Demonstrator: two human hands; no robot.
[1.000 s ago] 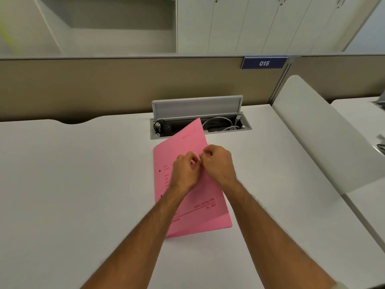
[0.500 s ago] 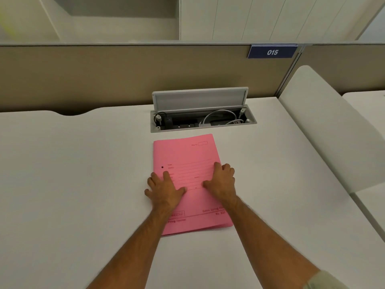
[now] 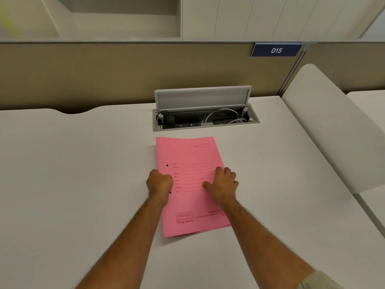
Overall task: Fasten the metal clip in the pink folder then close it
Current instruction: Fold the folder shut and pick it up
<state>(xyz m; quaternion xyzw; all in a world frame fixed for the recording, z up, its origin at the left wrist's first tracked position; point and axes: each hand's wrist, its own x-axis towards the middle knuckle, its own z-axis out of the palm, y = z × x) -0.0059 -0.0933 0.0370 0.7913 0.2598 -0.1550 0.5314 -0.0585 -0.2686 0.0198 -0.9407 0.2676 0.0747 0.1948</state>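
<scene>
The pink folder (image 3: 191,155) lies closed and flat on the white desk (image 3: 73,174), printed cover up, spine to the left. Two small dark holes show near its left edge. The metal clip is hidden inside. My left hand (image 3: 159,183) is curled into a loose fist and rests on the folder's left edge, between the two holes. My right hand (image 3: 221,185) lies palm down on the cover's right side, fingers bent and slightly spread, thumb pointing left. Neither hand holds anything.
Just behind the folder an open cable box (image 3: 205,119) with its grey lid (image 3: 203,99) raised holds plugs and a white cord. A beige partition (image 3: 104,74) with a blue "015" sign (image 3: 276,50) runs across the back. A white divider panel (image 3: 333,126) stands at the right.
The raised cover came down and the folder now lies shut. My hands went from pinching at its middle to pressing on it; the left hand has since curled into a fist at the left edge.
</scene>
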